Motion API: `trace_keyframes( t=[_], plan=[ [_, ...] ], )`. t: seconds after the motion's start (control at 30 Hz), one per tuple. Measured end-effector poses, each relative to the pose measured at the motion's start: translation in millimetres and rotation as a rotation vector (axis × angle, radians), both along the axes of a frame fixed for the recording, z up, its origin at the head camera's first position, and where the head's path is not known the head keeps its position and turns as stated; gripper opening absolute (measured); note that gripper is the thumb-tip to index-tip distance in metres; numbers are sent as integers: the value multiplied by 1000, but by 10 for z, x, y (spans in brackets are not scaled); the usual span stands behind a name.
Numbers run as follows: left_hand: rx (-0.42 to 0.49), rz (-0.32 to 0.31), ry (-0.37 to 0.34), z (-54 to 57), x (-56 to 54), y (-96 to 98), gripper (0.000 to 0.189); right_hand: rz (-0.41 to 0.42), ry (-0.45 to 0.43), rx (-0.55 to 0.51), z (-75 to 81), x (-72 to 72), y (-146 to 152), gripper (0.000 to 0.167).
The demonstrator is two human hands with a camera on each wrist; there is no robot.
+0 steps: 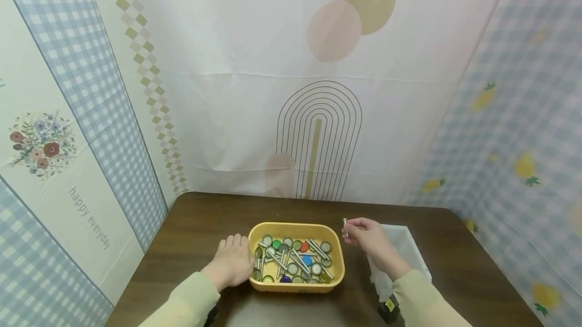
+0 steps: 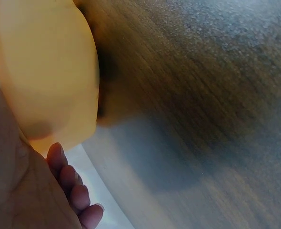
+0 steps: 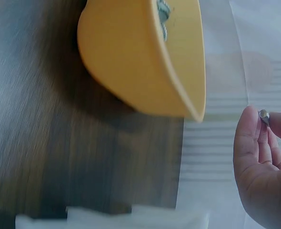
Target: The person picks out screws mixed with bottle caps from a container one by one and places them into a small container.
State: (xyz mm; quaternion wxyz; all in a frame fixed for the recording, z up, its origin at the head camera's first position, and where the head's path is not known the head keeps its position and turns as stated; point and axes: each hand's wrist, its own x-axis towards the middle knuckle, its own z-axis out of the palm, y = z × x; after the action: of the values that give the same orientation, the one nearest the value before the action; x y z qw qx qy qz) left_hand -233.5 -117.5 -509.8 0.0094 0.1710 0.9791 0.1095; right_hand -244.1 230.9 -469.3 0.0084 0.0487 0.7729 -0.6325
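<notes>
A yellow plastic tub [image 1: 297, 288] stands on the brown table, holding bottle caps [image 1: 316, 268] of various colours mixed with several slim silver metal pins [image 1: 318, 249]. My left hand [image 1: 234, 260] rests against the tub's left side, fingers extended; the left wrist view shows the palm beside the tub wall [image 2: 45, 71]. Right of the tub, my right hand [image 1: 370, 238] pinches one silver metal pin [image 1: 344, 227] between thumb and fingers, raised above the table. In the right wrist view the end of that pin [image 3: 264, 115] shows between the fingertips.
A white box [image 1: 402, 236] stands right of the tub, partly hidden under my right forearm; its contents are not visible. Brown wooden tabletop [image 1: 204, 216] surrounds both containers. A patterned cloth [image 1: 227, 114] hangs behind the table, with more at both sides.
</notes>
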Motion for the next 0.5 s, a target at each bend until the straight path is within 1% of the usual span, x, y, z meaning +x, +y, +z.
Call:
trace_keyframes(
  t=[0.07,0.2,0.27,0.37,0.5],
  plan=[
    [-2,0,2,0,1,-1,30,12,-1,8,2,18,92,32],
    [3,-2,-1,-14,-2,-3,29,28,-1,35,14,60,273,35],
    [5,-3,4,-28,-7,-2,29,17,-6,52,20,78,368,35],
    [15,-2,20,-54,-17,-5,29,1,-28,117,40,115,504,39],
    [31,3,38,-111,-43,-23,28,-45,-66,181,33,157,659,43]
  ],
)
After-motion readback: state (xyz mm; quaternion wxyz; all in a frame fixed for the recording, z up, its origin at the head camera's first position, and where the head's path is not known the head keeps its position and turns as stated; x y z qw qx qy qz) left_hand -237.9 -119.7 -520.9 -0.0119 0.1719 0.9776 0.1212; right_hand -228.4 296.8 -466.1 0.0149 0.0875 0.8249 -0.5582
